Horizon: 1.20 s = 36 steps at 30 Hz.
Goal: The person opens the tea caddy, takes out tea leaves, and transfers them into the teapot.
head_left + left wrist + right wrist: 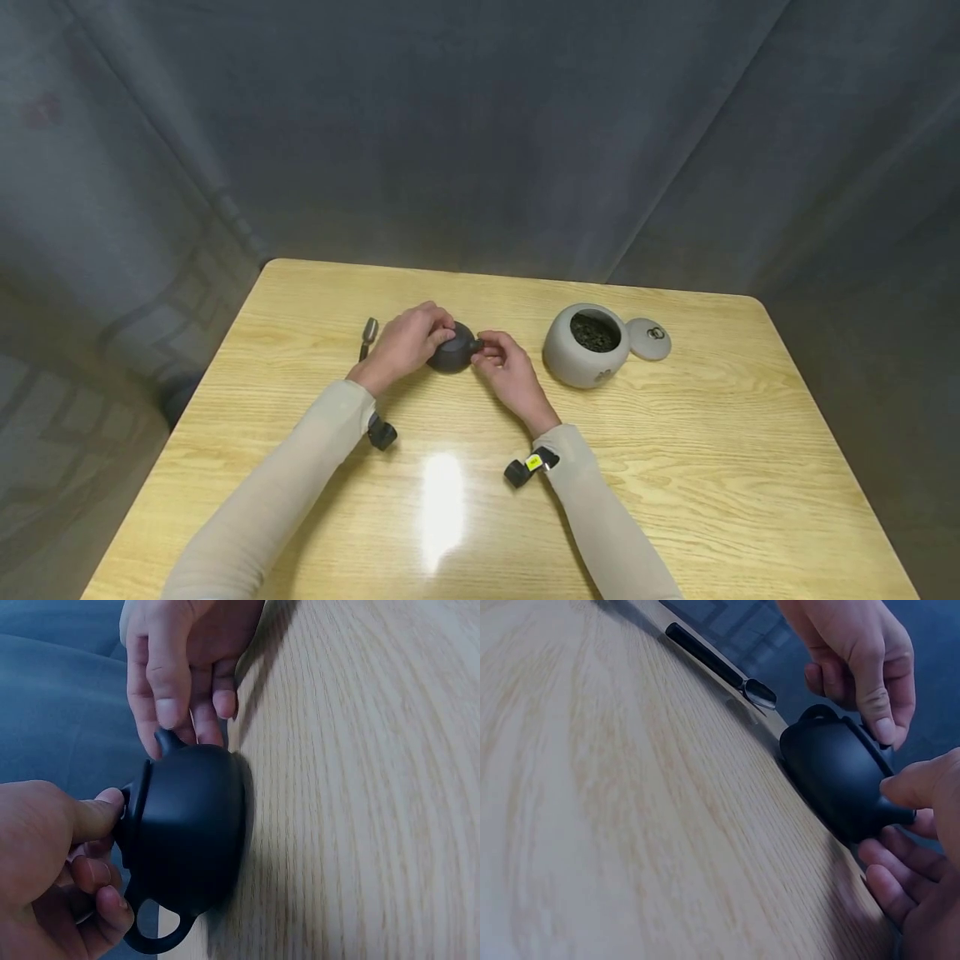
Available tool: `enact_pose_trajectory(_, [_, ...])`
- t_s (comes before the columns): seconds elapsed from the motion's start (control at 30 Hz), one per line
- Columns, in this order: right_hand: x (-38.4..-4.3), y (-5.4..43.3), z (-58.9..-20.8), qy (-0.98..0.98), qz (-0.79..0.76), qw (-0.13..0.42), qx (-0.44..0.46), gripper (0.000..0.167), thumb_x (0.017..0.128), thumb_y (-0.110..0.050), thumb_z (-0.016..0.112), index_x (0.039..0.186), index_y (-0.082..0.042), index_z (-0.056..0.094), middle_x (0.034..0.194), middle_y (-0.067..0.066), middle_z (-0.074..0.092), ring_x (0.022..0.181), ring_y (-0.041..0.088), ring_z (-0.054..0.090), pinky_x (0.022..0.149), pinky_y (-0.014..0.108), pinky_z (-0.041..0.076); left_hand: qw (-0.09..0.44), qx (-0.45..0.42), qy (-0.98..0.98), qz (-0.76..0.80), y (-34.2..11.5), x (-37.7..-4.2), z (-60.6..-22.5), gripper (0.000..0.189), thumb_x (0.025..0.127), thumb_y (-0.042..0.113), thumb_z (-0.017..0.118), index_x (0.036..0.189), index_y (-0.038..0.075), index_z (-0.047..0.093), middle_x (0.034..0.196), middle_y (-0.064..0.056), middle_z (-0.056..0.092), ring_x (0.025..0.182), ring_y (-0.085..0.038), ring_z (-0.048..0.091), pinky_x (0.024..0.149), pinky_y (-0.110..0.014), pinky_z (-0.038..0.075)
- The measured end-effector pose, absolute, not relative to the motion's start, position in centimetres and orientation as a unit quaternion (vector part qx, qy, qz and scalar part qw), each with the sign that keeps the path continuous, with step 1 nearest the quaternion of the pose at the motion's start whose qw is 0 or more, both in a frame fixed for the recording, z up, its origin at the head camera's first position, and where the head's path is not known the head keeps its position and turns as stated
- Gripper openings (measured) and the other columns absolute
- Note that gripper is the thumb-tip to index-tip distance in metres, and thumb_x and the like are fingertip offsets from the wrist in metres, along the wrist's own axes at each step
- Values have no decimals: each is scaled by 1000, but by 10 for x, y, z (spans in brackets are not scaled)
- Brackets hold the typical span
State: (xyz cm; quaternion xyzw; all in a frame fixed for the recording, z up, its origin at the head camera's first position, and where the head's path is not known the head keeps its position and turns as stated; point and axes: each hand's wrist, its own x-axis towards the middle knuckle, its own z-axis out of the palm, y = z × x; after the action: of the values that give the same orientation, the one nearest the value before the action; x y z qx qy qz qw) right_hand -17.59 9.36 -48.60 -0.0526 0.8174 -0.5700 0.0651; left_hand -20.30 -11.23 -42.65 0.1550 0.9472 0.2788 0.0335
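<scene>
A dark teapot (450, 357) stands on the table between both hands. My left hand (408, 342) pinches the knob of its lid (136, 817) between thumb and fingers, and the lid sits on the pot. On the opposite side from the loop handle (155, 945), the right hand (513, 375) holds the spout (897, 815), thumb on one side and fingers on the other. Just beyond the left wrist lies a tea scoop (705, 657) with a black handle and a metal head.
Right of the hands stands a round grey jar (564, 354), uncovered, with dark tea leaves (595, 332) inside. Its grey lid (645, 342) with a ring lies beside it. The wooden table (720, 442) ends at a dark curtain (465, 150) behind.
</scene>
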Motion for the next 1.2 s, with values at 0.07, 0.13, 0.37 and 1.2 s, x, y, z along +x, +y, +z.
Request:
enact_pose_trajectory(0.07, [-176, 93, -487, 820, -566, 60, -52, 43, 103, -19, 72, 143, -9, 62, 130, 12, 70, 117, 26, 67, 102, 42, 55, 36, 153, 946, 282, -112, -203, -426, 21, 105, 25, 70, 118, 9, 76, 105, -6, 68, 91, -24, 66, 86, -45, 57])
enact_pose_trajectory(0.13, [-176, 93, -487, 822, -563, 58, -53, 41, 103, -20, 72, 142, -9, 63, 130, 12, 69, 116, 25, 67, 102, 42, 56, 38, 152, 947, 279, -112, -203, -425, 21, 104, 25, 71, 118, 10, 76, 106, -5, 69, 94, -25, 67, 87, -45, 57])
enact_pose_trajectory(0.37, [-177, 92, -488, 825, -560, 58, -53, 40, 103, -18, 71, 141, -8, 63, 131, 13, 69, 115, 27, 68, 102, 43, 57, 45, 153, 950, 270, -113, -203, -425, 19, 104, 23, 71, 117, 11, 77, 110, -6, 70, 104, -27, 70, 97, -49, 57])
enact_pose_trajectory(1.2, [-134, 133, -473, 798, -595, 74, -67, 49, 104, -10, 67, 150, -1, 53, 142, 19, 64, 125, 30, 66, 97, 18, 53, 9, 169, 930, 325, -103, -164, -401, 21, 104, 31, 72, 119, 17, 68, 100, 1, 60, 81, -17, 56, 69, -33, 47])
